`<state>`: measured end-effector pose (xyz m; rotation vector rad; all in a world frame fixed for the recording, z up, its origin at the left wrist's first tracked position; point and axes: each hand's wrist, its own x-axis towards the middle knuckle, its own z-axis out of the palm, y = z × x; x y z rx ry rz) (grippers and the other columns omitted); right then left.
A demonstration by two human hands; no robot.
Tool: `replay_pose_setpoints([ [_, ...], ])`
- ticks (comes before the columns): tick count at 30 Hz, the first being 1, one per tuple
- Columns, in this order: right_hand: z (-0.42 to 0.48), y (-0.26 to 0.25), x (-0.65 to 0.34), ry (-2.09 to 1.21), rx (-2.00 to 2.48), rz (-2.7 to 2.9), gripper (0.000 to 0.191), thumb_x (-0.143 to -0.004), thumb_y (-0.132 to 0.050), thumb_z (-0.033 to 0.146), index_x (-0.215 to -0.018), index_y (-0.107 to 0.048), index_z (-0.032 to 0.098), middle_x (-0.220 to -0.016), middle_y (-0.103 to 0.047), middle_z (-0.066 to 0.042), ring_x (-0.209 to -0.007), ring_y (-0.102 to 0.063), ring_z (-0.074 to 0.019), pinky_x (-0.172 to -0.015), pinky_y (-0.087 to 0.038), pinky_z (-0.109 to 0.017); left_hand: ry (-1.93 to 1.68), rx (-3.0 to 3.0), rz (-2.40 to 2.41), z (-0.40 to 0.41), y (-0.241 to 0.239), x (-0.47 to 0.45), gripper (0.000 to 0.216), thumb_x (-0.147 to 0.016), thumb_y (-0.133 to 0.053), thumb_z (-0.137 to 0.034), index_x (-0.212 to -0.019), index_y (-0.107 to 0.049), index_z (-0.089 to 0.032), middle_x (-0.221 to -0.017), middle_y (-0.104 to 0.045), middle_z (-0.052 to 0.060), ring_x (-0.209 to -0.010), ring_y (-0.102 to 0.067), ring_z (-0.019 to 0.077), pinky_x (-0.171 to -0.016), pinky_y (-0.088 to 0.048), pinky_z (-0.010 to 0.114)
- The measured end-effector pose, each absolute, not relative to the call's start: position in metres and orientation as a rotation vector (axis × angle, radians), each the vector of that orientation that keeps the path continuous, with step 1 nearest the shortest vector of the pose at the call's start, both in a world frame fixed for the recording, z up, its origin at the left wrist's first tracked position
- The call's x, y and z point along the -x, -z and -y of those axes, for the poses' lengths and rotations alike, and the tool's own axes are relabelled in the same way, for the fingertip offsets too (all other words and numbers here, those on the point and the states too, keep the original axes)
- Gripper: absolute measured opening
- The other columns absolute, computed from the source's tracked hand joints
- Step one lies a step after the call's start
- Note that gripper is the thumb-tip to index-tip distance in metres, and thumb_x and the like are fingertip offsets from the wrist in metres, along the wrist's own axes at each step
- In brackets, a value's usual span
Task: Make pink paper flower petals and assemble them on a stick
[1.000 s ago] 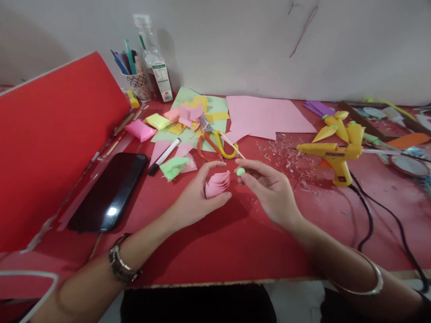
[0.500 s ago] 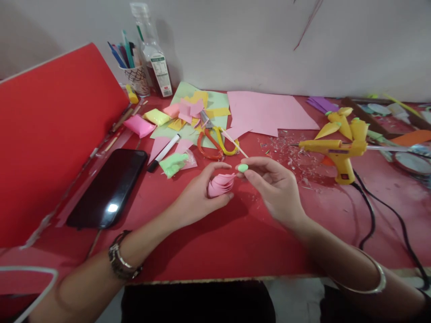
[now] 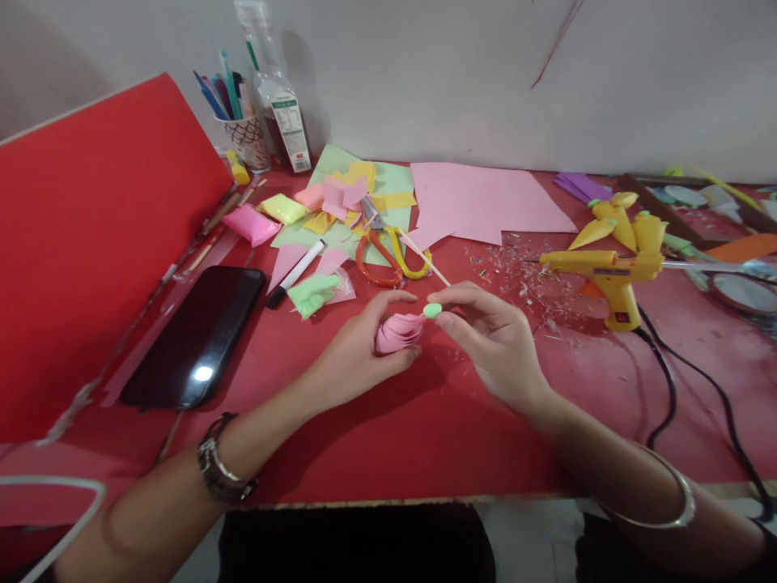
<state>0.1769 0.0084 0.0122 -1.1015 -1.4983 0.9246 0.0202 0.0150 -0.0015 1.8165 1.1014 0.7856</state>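
My left hand (image 3: 358, 352) is curled around a pink paper flower (image 3: 399, 334) made of layered strips, its narrow end facing right. Between the thumb and fingertips of my right hand (image 3: 501, 336) is a small light-green ball of clay (image 3: 432, 310). The ball sits right at the flower's narrow end; whether they touch, I cannot tell. A thin wooden stick (image 3: 425, 257) slants from the scissors down toward my right fingers. Torn-open green clay (image 3: 314, 295) in a clear wrapper lies to the left of my left hand.
Beyond my hands lie scissors (image 3: 394, 255), pink paper (image 3: 486, 201) and packets of clay (image 3: 252, 225). A phone (image 3: 197, 336) and a marker (image 3: 296, 274) are at left. At right are a yellow glue gun (image 3: 607, 279) with a cable, yellow paper flowers (image 3: 616, 220) and scattered scraps.
My right hand has brought the green clay ball slightly left and down, closer to the pink flower's narrow end. My left hand has hardly moved.
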Motion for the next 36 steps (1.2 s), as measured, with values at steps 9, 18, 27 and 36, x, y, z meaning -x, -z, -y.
replay_pose_setpoints([
  [9,-0.0084,-0.0112,-0.1756,-0.944,1.075,1.492,0.010,-0.071,-0.057,0.017,-0.077,-0.061,0.023,-0.077,-0.062,0.003,-0.073,-0.058,-0.0096,-0.067,-0.049,-0.024,-0.804,-1.844,-1.090,-0.0149,0.0017,-0.0208,0.040,-0.070,-0.053,-0.023,-0.109,-0.041,-0.019,-0.108,-0.054,0.005,-0.097,-0.053,0.0197,-0.077,-0.044,0.029],
  [18,-0.0091,-0.0084,-0.1760,-0.961,1.014,1.496,0.012,-0.071,-0.057,0.014,-0.079,-0.062,0.022,-0.078,-0.062,0.002,-0.073,-0.058,-0.0083,-0.066,-0.049,-0.022,-0.799,-1.876,-1.090,-0.0143,0.0006,-0.0203,0.038,-0.071,-0.052,-0.021,-0.108,-0.041,-0.019,-0.106,-0.055,0.003,-0.098,-0.052,0.0180,-0.078,-0.044,0.028],
  [27,-0.0089,-0.0078,-0.1758,-0.946,0.998,1.538,0.016,-0.072,-0.055,0.013,-0.082,-0.062,0.022,-0.078,-0.059,0.002,-0.072,-0.056,-0.0086,-0.067,-0.049,-0.023,-0.787,-1.887,-1.103,-0.0145,0.0009,-0.0200,0.038,-0.072,-0.052,-0.020,-0.108,-0.041,-0.019,-0.105,-0.055,0.003,-0.095,-0.053,0.0177,-0.075,-0.045,0.027],
  [36,-0.0083,-0.0117,-0.1786,-0.847,1.026,1.658,0.028,-0.078,-0.046,0.016,-0.101,-0.058,0.026,-0.090,-0.058,-0.001,-0.082,-0.055,-0.0099,-0.072,-0.049,-0.025,-0.786,-1.875,-1.107,-0.0144,-0.0002,-0.0197,0.040,-0.073,-0.052,-0.023,-0.110,-0.040,-0.017,-0.113,-0.053,0.007,-0.099,-0.052,0.0193,-0.078,-0.044,0.029],
])
